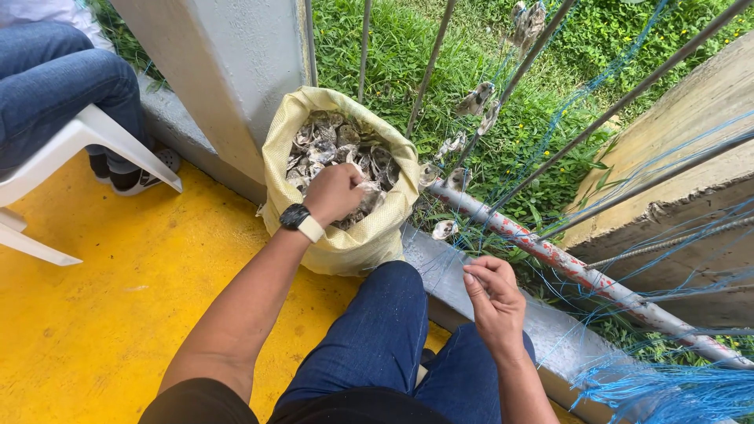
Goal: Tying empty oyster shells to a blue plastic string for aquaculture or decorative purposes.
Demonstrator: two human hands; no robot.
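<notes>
Sack (339,243) stands ahead of the knees, shells (330,145) inside it; railing pipe (542,251) runs right of it, chair (86,137) off left.

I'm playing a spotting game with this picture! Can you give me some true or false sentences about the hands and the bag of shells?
1. The left hand reaches into the yellow sack. True.
2. The sack holds red apples. False: it holds greyish shells.
3. The right hand pinches thin blue line. True, as far as it shows.
4. The watch is on the right wrist. False: left wrist.
5. The floor is green. False: yellow.
</notes>
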